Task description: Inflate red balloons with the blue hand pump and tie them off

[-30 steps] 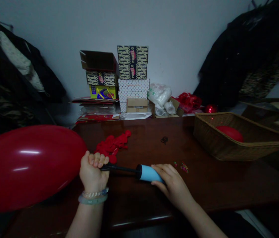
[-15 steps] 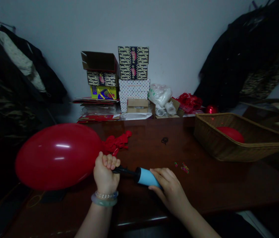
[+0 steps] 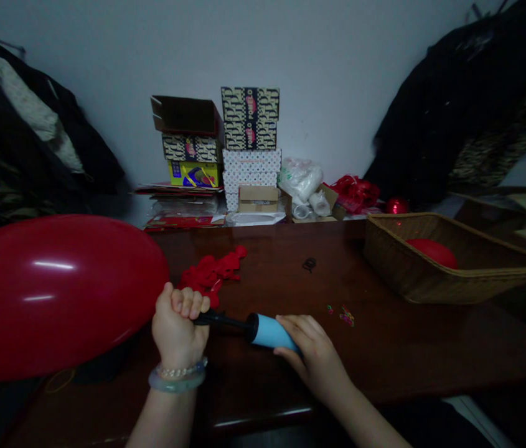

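Observation:
My left hand (image 3: 181, 323) is closed in a fist around the black handle end of a balloon pump. A large inflated red balloon (image 3: 61, 292) extends leftward from that fist, its neck hidden behind the fingers, and the frame's left edge cuts it off. My right hand (image 3: 312, 351) wraps around the light blue barrel of the balloon pump (image 3: 272, 332). A black rod shows between the two hands. Just beyond the left hand, a heap of uninflated red balloons (image 3: 213, 270) lies on the table.
A wicker basket (image 3: 459, 286) with a red balloon (image 3: 434, 252) inside stands at the table's right. Small colourful bands (image 3: 347, 316) and a black coil (image 3: 309, 264) lie on the brown table (image 3: 384, 361). Stacked boxes (image 3: 251, 124) line the wall; coats (image 3: 412, 124) hang at both sides.
The red balloon has grown noticeably larger and spread left past the frame edge. Both hands and the pump have shifted somewhat left, the left hand more than the right.

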Motion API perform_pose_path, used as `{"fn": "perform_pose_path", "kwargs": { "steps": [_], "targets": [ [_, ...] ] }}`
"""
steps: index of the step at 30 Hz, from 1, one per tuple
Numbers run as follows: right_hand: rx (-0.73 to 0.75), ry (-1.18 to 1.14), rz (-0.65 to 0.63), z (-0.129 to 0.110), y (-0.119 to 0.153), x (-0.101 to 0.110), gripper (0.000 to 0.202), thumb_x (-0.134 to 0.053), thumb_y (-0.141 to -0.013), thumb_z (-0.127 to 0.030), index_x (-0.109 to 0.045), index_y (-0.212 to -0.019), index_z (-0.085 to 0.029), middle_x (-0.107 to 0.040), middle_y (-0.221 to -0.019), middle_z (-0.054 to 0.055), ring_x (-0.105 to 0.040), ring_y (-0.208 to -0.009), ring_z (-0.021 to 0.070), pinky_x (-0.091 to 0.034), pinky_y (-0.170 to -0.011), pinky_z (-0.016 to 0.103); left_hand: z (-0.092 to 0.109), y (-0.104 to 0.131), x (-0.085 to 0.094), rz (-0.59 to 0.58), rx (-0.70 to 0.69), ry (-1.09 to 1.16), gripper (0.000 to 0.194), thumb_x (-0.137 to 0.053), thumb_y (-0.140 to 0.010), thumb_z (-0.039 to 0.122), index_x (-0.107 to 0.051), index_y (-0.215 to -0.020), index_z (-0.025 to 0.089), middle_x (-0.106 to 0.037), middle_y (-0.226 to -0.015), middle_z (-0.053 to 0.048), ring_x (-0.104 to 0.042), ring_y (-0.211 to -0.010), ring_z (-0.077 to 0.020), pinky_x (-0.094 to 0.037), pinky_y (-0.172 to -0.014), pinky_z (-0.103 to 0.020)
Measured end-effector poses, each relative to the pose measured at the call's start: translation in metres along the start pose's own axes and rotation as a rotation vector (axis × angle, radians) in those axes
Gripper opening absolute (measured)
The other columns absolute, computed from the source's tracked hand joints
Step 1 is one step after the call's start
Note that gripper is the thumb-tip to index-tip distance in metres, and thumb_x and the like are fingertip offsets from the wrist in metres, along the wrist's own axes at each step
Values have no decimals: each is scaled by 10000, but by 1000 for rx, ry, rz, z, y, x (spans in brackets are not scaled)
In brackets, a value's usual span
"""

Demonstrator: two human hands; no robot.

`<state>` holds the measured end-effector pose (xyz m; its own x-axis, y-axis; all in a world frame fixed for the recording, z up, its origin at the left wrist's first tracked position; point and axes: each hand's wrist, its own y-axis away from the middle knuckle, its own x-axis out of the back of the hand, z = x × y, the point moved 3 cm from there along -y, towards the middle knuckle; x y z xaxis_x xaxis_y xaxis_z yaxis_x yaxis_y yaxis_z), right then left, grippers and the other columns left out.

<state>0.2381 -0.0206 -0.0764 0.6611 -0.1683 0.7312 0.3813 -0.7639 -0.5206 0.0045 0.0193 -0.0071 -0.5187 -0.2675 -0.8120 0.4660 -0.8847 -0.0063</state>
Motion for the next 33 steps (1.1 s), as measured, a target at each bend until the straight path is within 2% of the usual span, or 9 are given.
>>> {"fn": "perform_pose_path", "kwargs": {
  "steps": [4,9,14,24,29,33],
  "targets": [
    [20,15,1,19,-2,9,477,-585,-899,-357,-462,-1343,-234,-601,-1212,104,-550,-1078,264,-484,-925,458,14,-11,4,27,-58,21,431,-491,-843,212,-225,-504,185,-222,-382,69,-200,-342,-71,-259,-385,-225],
    [62,30,16,15,-2,22,484,-578,-903,-351,-454,-1352,-220,-600,-1200,117,-559,-1060,261,-492,-911,455,20,-10,-3,27,-46,31,419,-495,-832,195,-227,-510,185,-221,-389,73,-202,-344,-65,-255,-386,-219],
    [75,53,68,5,2,22,467,-572,-909,-328,-456,-1347,-217,-609,-1172,128,-564,-1027,270,-491,-878,478,9,-3,-4,36,-6,45,409,-507,-826,191,-239,-516,189,-228,-399,76,-205,-350,-64,-252,-387,-218],
    [10,43,16,-19,2,-2,456,-576,-902,-365,-487,-1322,-213,-616,-1159,115,-566,-1004,262,-498,-864,445,-34,14,1,4,135,13,445,-544,-848,255,-256,-515,193,-235,-413,75,-213,-356,-65,-252,-389,-227],
    [25,24,32,-19,-1,1,460,-570,-907,-370,-480,-1330,-214,-614,-1183,109,-563,-1046,251,-498,-893,425,-29,17,-2,-10,101,-5,451,-551,-847,272,-255,-517,194,-242,-409,75,-230,-356,-67,-273,-399,-229],
    [47,34,31,-6,1,8,476,-578,-901,-380,-477,-1334,-210,-615,-1195,109,-567,-1061,247,-502,-911,426,-17,14,-7,-16,51,-7,441,-552,-831,248,-249,-516,191,-247,-403,76,-232,-350,-65,-274,-399,-228]
  ]
}}
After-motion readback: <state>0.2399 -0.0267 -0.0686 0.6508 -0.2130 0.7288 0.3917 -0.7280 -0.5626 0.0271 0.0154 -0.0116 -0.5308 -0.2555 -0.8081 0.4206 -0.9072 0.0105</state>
